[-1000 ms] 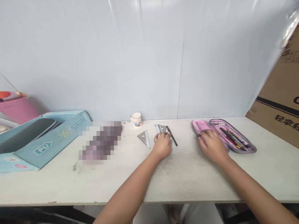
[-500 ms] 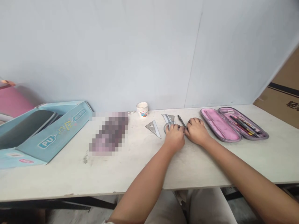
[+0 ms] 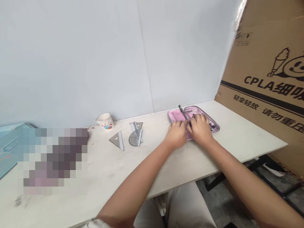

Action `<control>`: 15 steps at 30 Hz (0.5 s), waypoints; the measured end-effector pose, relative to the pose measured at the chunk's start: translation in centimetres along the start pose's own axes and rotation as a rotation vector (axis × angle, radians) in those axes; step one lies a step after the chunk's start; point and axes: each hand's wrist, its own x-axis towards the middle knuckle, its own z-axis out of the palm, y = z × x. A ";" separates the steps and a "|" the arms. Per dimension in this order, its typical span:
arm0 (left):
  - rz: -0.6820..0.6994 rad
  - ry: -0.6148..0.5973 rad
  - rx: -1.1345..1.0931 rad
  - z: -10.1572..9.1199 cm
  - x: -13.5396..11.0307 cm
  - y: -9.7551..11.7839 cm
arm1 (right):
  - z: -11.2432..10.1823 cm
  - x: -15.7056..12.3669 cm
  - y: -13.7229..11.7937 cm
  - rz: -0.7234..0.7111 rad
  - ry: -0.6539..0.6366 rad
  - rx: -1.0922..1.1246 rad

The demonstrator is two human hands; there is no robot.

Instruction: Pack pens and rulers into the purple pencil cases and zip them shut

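A black pen [image 3: 182,111] slants up from between my hands, its lower end hidden by fingers. My right hand [image 3: 200,128] is closed on it, over the open pink pencil case [image 3: 173,116]. Curled and pressed up against it is my left hand [image 3: 177,134], above the case's left half; whatever its fingers hold is hidden. Pens in the right half of the case are mostly covered by my right hand. Left of the hands lie a grey half-round protractor [image 3: 135,138], partly over another set square [image 3: 139,125], and a separate triangular set square [image 3: 116,140].
A paper cup [image 3: 104,121] stands by the wall. Further left are a blurred-out dark and pink item [image 3: 60,158] and a light-blue box [image 3: 14,142]. A large cardboard carton [image 3: 261,95] rises beyond the right end of the white table [image 3: 258,142].
Both hands have moved right with the pen, from beside the protractor to over the pencil case. The view has turned right, showing more of the carton. The rulers stay on the table.
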 end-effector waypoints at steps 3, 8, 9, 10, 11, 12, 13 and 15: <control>0.024 -0.048 0.000 1.9 2.4 1.6 | 0.8 -1.0 2.7 0.088 0.010 -0.007; 0.012 -0.121 0.008 4.2 5.2 2.2 | 2.4 -2.0 4.7 0.220 -0.044 0.027; 0.004 -0.132 0.008 4.4 5.5 2.1 | 2.6 -2.0 4.8 0.243 -0.057 0.028; -0.001 -0.138 0.008 4.6 5.7 2.0 | 2.7 -2.0 4.9 0.261 -0.070 0.030; -0.004 -0.140 0.007 4.7 5.8 1.8 | 2.9 -2.1 4.9 0.273 -0.081 0.034; -0.007 -0.137 0.007 4.7 5.8 1.8 | 2.9 -2.1 5.0 0.279 -0.090 0.038; -0.010 -0.133 0.008 4.7 5.7 1.7 | 3.0 -2.1 5.0 0.281 -0.093 0.040; -0.017 -0.134 0.018 4.2 5.2 1.6 | 2.9 -2.2 5.0 0.279 -0.087 0.041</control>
